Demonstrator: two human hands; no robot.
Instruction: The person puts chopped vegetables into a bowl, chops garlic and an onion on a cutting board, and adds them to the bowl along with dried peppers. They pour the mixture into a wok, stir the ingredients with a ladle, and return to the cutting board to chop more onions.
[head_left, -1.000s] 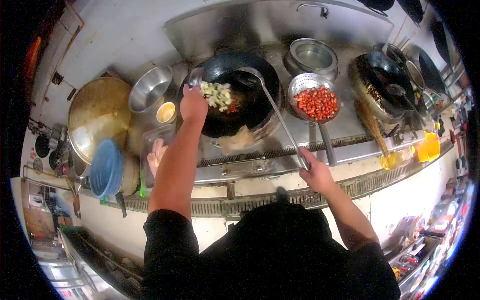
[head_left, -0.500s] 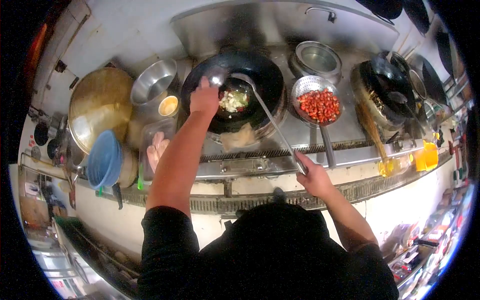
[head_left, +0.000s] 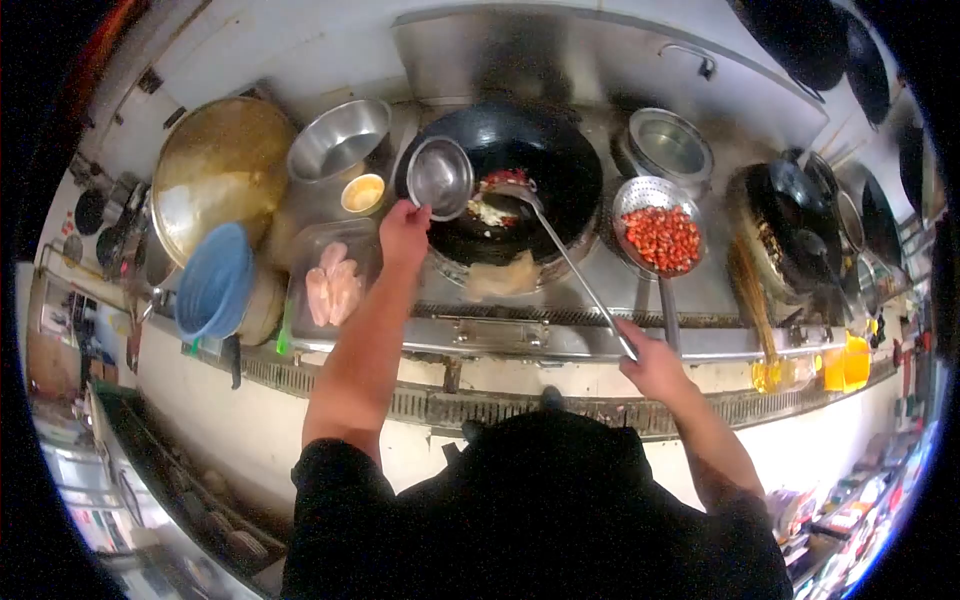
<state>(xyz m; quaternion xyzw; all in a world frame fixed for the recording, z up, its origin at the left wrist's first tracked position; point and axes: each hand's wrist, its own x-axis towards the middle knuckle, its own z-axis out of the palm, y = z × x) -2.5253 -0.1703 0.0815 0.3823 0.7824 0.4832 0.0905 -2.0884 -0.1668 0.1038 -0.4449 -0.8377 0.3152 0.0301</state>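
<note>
My left hand (head_left: pixel 405 235) grips a small metal bowl (head_left: pixel 440 178) by its rim, over the left side of a black wok (head_left: pixel 520 130). No food shows inside the bowl. My right hand (head_left: pixel 652 362) is wrapped round the handle of a long ladle (head_left: pixel 580 270), whose head reaches into the wok. Pale chopped pieces (head_left: pixel 490 213) and some red bits (head_left: pixel 507 178) lie in the wok around the ladle head, which partly hides them. A folded tan cloth (head_left: pixel 503 276) rests on the wok's near rim.
To the right, a perforated strainer (head_left: pixel 633 192) holds red pieces, with a metal pot (head_left: pixel 672 142) behind. Raw meat lies in a clear tray (head_left: pixel 300 300) at left, near a blue basin (head_left: pixel 215 285), a small yellow cup (head_left: pixel 362 193) and a steel bowl (head_left: pixel 340 142). Another wok (head_left: pixel 765 235) stands far right.
The bowl in my left hand has turned, its inside now facing me, and is nearer the wok's left rim. The ladle head has moved down onto the food. The view has shifted.
</note>
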